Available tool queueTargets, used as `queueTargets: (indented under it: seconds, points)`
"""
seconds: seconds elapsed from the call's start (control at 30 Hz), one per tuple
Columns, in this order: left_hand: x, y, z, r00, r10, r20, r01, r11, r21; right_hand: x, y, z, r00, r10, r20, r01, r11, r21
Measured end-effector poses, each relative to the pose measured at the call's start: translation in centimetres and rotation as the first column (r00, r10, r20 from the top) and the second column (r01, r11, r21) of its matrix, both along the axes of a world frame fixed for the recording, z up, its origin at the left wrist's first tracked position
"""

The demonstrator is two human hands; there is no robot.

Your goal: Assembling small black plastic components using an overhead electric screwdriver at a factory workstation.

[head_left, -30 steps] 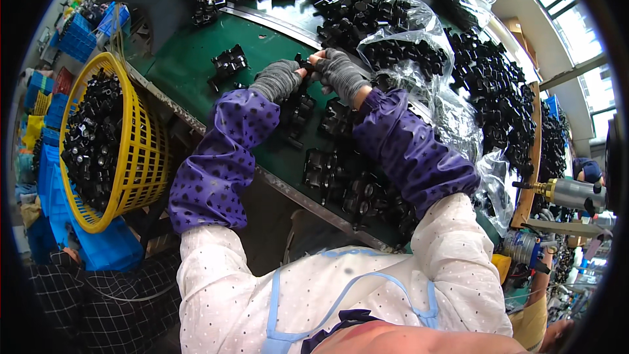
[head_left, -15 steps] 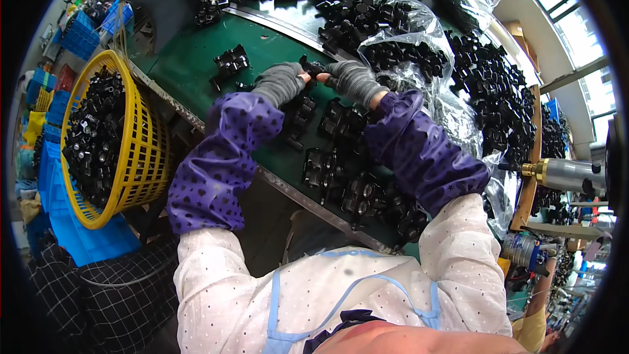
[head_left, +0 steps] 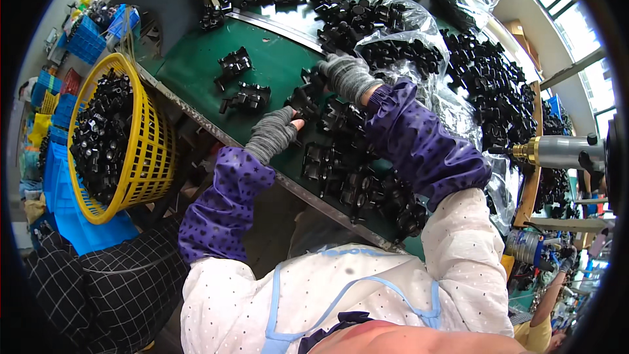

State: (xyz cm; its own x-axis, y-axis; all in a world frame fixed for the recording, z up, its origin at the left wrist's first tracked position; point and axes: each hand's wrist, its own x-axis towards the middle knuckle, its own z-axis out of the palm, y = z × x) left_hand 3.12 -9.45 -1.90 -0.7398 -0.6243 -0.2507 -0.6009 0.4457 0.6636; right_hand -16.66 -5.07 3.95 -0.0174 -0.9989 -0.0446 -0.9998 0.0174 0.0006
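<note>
My left hand (head_left: 274, 134), in a grey knit glove with bare fingertips, is closed at a black plastic part (head_left: 303, 103) near the table's front edge. My right hand (head_left: 350, 77), gloved alike, bends its fingers over a second black part (head_left: 313, 78) just beyond; its thumb is hidden. The two parts are close together, and whether they touch is unclear. Two loose black assemblies, one farther back (head_left: 234, 63) and one nearer (head_left: 252, 97), lie left of my hands on the green table (head_left: 190, 59). Several more black assemblies (head_left: 341, 115) cluster below my right hand.
A yellow basket (head_left: 147, 157) full of small black parts stands left of the table. Clear plastic bags (head_left: 436, 33) and heaped black parts (head_left: 488, 85) lie to the right. A metal cylindrical tool (head_left: 563, 151) juts in at right. Another person's arm (head_left: 549, 298) shows at lower right.
My hands have separated. The left has come down toward the table's front edge, uncovering a black assembly; the right has shifted slightly up and left.
</note>
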Motion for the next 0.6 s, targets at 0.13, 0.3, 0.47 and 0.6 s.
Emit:
queueTargets:
  seconds: [0.13, 0.3, 0.47, 0.6]
  points:
    - [-0.3, 0.0, 0.6, 0.999, -0.024, 0.040, 0.029, 0.991, -0.133, 1.1, 0.8, -0.9, 0.998, -0.065, 0.017, 0.063, 0.996, 0.059]
    - [-0.7, -0.7, 1.7, 0.996, -0.022, 0.084, 0.016, 0.997, 0.071, 0.7, 0.6, -0.2, 0.984, -0.056, -0.169, 0.009, 0.965, -0.263]
    - [0.7, -0.1, 4.2, 0.948, 0.298, -0.115, -0.213, 0.859, 0.466, -2.8, -0.6, 0.3, 0.982, -0.162, -0.096, 0.181, 0.957, 0.227]
    - [1.0, -0.6, 4.0, 0.800, 0.556, -0.224, -0.043, 0.426, 0.904, -2.3, 2.5, 0.9, 0.991, -0.012, -0.133, 0.006, 0.999, -0.046]
